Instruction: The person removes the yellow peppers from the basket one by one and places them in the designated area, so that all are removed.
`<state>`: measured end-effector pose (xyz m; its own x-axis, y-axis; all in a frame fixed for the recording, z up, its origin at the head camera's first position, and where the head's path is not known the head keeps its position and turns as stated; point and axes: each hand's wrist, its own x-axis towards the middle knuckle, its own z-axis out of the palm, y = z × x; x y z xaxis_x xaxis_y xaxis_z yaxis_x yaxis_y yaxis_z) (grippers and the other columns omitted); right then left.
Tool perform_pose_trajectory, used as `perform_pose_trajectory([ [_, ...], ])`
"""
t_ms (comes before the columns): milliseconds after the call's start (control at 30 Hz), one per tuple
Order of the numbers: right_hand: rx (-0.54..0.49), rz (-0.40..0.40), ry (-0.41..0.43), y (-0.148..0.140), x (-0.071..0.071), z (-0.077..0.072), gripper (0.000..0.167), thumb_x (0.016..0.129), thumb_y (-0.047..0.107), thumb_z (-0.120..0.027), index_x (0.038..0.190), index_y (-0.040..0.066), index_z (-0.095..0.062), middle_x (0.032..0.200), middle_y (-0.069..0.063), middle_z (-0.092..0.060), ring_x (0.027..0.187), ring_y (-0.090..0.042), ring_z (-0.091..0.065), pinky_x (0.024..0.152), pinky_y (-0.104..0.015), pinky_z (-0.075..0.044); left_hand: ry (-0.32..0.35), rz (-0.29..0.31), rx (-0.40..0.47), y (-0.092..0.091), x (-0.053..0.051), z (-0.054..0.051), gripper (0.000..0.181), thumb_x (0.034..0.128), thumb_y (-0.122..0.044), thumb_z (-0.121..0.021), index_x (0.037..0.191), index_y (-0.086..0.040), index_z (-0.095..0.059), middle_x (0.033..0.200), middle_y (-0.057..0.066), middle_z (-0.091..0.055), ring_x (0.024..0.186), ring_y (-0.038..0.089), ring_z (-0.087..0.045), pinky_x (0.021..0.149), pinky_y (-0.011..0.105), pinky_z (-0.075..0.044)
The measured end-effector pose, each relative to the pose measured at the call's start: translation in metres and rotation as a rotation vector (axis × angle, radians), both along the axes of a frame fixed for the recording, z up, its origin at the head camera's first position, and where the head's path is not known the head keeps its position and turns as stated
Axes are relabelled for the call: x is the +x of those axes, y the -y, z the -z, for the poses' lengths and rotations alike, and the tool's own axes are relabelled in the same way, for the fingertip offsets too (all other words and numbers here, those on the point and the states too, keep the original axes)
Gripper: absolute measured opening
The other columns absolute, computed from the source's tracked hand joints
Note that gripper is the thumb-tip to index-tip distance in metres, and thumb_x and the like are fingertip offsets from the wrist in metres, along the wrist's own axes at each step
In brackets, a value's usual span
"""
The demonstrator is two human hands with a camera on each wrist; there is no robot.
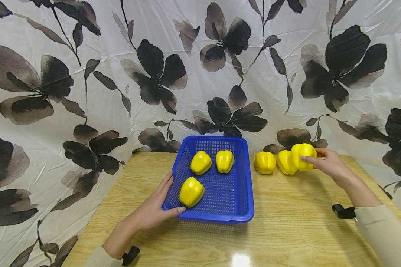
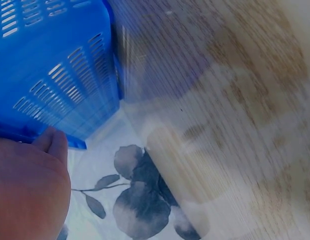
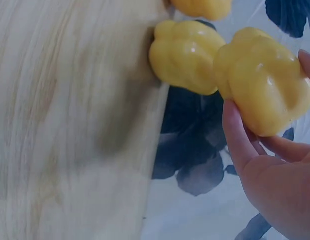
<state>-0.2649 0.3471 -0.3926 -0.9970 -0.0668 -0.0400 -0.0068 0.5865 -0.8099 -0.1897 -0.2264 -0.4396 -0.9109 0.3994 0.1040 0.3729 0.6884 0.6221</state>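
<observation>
- Head view, centre: a blue basket (image 1: 217, 217) holds three yellow peppers (image 1: 192, 192), two toward its far end, one at near left
- Left hand (image 1: 155, 209): grip spread, fingers extended against the basket's left side
- Right hand (image 1: 331, 167): grip closed around a held pepper (image 1: 303, 155), right of frame, overlapping one of two loose peppers (image 1: 265, 163) on the wooden table (image 1: 304, 222)
- Floral cloth (image 1: 270, 22) fills the upper frame
</observation>
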Motion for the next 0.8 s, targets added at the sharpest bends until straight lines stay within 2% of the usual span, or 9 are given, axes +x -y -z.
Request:
perform_pose_trajectory([
  [233,0.026,0.039,0.002,-0.011,-0.001,0.003,0.091,0.102,0.047,-0.059,0.151,-0.02,-0.023,0.149,-0.039,-0.037,0.126,-0.044,-0.048,0.076,-0.01,-0.047,-0.003,-0.003,0.002,0.0,0.0,0.0,0.112,0.0872,-0.06,-0.073,0.166,-0.013,-0.008,0.172,-0.007,0.004,0.156,0.03,-0.012,0.12,0.061,-0.024],
  [367,0.054,0.061,-0.006,-0.019,-0.001,0.007,0.09,0.102,0.048,-0.058,0.15,-0.02,-0.024,0.148,-0.04,-0.036,0.125,-0.046,-0.046,0.077,-0.016,-0.046,-0.004,-0.001,0.0,0.0,0.0,0.0,0.113,0.0871,-0.062,-0.073,0.166,-0.013,-0.008,0.172,-0.007,0.004,0.156,0.03,-0.012,0.12,0.062,-0.023],
  [533,0.086,0.1,-0.03,-0.026,-0.001,0.014,0.091,0.101,0.048,-0.06,0.149,-0.022,-0.025,0.146,-0.043,-0.036,0.125,-0.051,-0.043,0.084,-0.032,-0.049,-0.01,0.006,-0.003,0.0,0.0,0.0,0.112,0.0881,-0.061,-0.072,0.166,-0.012,-0.007,0.172,-0.002,0.003,0.156,0.033,-0.012,0.119,0.063,-0.023],
  [600,0.106,0.124,-0.046,-0.028,-0.003,0.02,0.092,0.101,0.047,-0.06,0.148,-0.024,-0.025,0.145,-0.044,-0.035,0.125,-0.053,-0.042,0.089,-0.043,-0.049,-0.014,0.009,0.001,0.0,0.001,0.0,0.111,0.0887,-0.06,-0.071,0.166,-0.011,-0.008,0.173,0.001,0.002,0.156,0.035,-0.013,0.119,0.064,-0.023],
  [700,0.136,0.161,-0.065,-0.03,-0.005,0.028,0.091,0.1,0.046,-0.062,0.146,-0.024,-0.027,0.143,-0.045,-0.036,0.124,-0.056,-0.041,0.095,-0.057,-0.046,-0.018,0.01,0.002,0.0,0.001,0.0,0.111,0.0889,-0.059,-0.071,0.166,-0.01,-0.008,0.173,0.002,0.002,0.156,0.035,-0.013,0.118,0.065,-0.023],
  [800,0.181,0.189,-0.076,-0.032,-0.009,0.036,0.09,0.098,0.045,-0.064,0.144,-0.024,-0.029,0.14,-0.046,-0.037,0.123,-0.059,-0.041,0.1,-0.065,-0.041,-0.011,0.006,-0.002,0.0,0.001,-0.001,0.112,0.0882,-0.06,-0.072,0.166,-0.012,-0.008,0.173,-0.001,0.003,0.156,0.033,-0.013,0.119,0.063,-0.023],
])
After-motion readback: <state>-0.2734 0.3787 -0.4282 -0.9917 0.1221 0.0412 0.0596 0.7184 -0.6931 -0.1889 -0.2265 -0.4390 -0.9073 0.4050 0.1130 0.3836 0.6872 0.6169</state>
